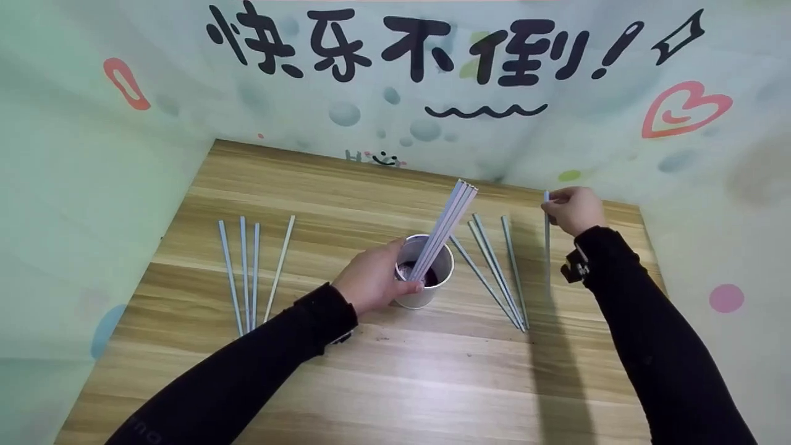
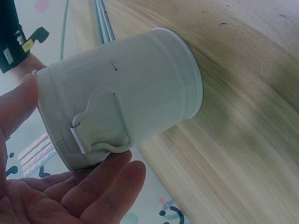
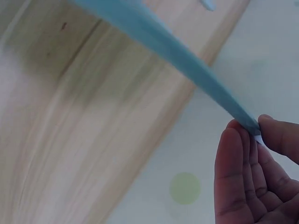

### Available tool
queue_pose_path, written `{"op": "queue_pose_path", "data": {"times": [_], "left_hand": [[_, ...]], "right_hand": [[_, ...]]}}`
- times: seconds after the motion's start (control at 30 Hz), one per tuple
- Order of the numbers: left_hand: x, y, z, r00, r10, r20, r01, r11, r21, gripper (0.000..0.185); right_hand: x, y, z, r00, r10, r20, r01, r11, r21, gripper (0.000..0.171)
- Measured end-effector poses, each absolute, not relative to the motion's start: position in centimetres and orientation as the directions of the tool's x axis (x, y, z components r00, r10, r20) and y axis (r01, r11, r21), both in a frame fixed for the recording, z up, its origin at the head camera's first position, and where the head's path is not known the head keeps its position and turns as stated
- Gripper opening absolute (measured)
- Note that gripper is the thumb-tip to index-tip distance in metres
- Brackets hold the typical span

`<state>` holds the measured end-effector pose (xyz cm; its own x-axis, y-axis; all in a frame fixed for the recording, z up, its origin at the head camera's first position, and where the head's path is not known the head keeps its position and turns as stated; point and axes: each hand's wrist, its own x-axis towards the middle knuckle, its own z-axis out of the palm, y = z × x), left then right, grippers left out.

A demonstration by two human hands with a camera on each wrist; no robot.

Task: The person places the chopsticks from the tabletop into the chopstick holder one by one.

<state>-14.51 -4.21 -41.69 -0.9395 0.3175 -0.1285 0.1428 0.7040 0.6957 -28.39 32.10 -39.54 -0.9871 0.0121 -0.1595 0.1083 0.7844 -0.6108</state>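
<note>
My left hand (image 1: 374, 278) grips a pale metal cup (image 1: 415, 301) by its rim, near the middle of the table. A bundle of lilac and pink thin sticks (image 1: 446, 225) stands in the cup, leaning right. In the left wrist view, the cup (image 2: 135, 84) shows a hook-shaped bracket on its side, with fingers touching it below. At the far right, my right hand (image 1: 578, 207) pinches one end of a long thin blue stick (image 1: 547, 247) between thumb and fingers. The right wrist view shows this stick (image 3: 187, 65) running away from the fingertips.
Several blue-green sticks (image 1: 507, 272) lie on the wooden table (image 1: 401, 383) between the cup and my right hand. More blue sticks (image 1: 228, 272) and a cream stick (image 1: 281, 262) lie at the left, partly behind my left sleeve. A printed cloth (image 1: 371, 123) borders the table's back.
</note>
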Motion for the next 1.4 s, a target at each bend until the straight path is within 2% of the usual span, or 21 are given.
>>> {"op": "queue_pose_path", "data": {"times": [0.27, 0.73, 1.23, 1.4], "left_hand": [[-14.5, -4.2, -41.7, -0.938, 0.318, -0.134, 0.138, 0.702, 0.698, 0.077], [-14.6, -4.3, -41.8, -0.938, 0.323, -0.122, 0.153, 0.706, 0.692, 0.076], [-14.5, -4.2, -41.8, -0.939, 0.32, -0.126, 0.149, 0.709, 0.689, 0.074], [-14.5, -4.2, -41.7, -0.94, 0.321, -0.116, 0.156, 0.705, 0.692, 0.074]], "right_hand": [[-28.2, 32.0, -37.7, -0.993, 0.034, -0.116, 0.106, 0.71, -0.696, 0.043], [-27.4, 30.5, -35.2, -0.997, 0.047, -0.057, 0.074, 0.658, -0.749, 0.042], [-27.4, 28.0, -31.7, -0.993, 0.114, -0.036, 0.086, 0.476, -0.875, 0.036], [-27.0, 27.1, -30.5, -0.992, 0.124, -0.031, 0.075, 0.366, -0.928, 0.031]]}}
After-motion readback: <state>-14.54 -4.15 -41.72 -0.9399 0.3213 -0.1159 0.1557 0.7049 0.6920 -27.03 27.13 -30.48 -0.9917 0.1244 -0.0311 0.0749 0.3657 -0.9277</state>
